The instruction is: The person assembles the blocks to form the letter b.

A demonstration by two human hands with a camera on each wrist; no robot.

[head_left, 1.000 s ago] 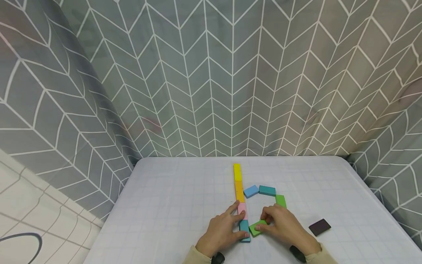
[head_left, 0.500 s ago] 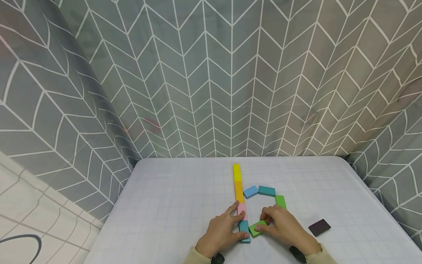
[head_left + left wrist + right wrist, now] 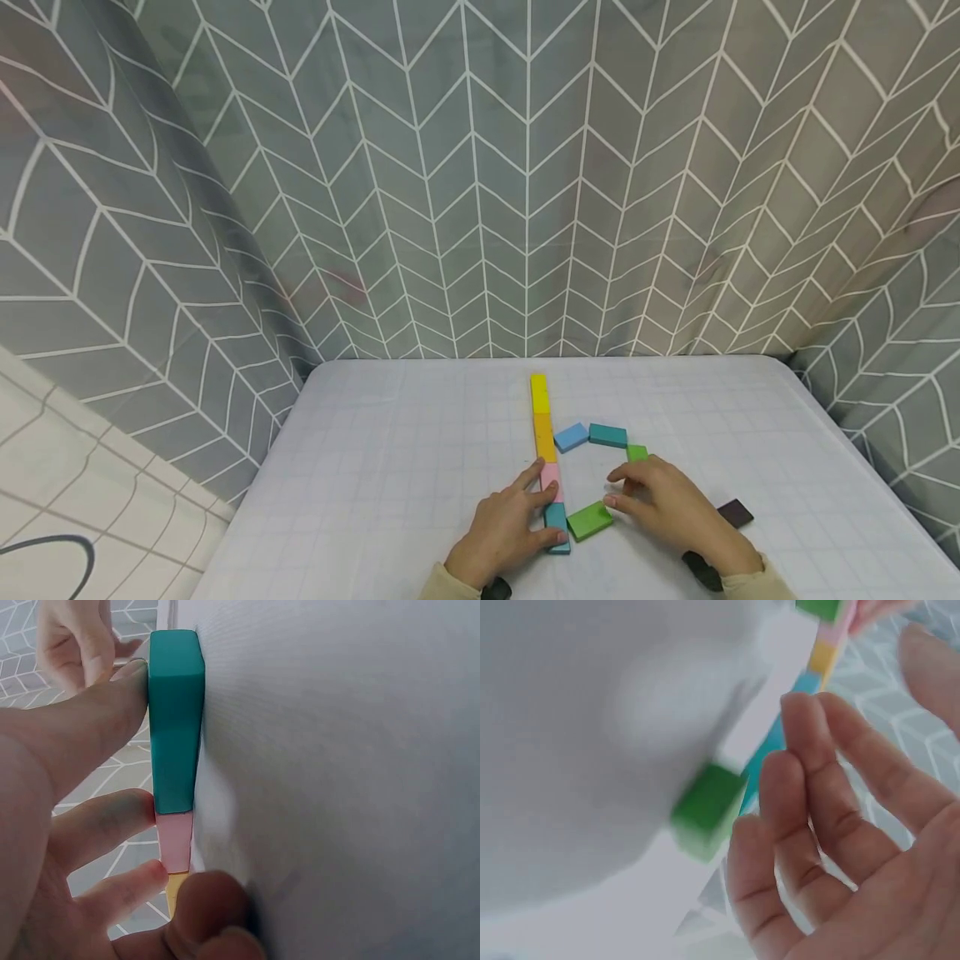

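Note:
Flat, domino-like blocks lie in a line on the table: a yellow block (image 3: 540, 393), an orange-yellow block (image 3: 544, 437), a pink block (image 3: 550, 475) and a teal block (image 3: 556, 517). My left hand (image 3: 501, 523) rests along that line, thumb on the teal block (image 3: 176, 735) and fingertips at the pink block (image 3: 175, 844). Right of the teal block lies a green block (image 3: 590, 521), angled, its near end close to it. My right hand (image 3: 667, 504) hovers just right of that block, fingers loosely bent and holding nothing. Behind it, a second green block (image 3: 637, 452) is partly hidden.
A light blue block (image 3: 572, 437) and another teal block (image 3: 608, 434) curve from the line towards the second green block. A dark block (image 3: 737, 512) lies beyond my right wrist, partly covered. A patterned curtain (image 3: 480, 208) hangs behind the white table (image 3: 390, 433).
My right hand has let go of the near green block and drawn back to the right, now covering part of the dark block. The left hand has stayed in place.

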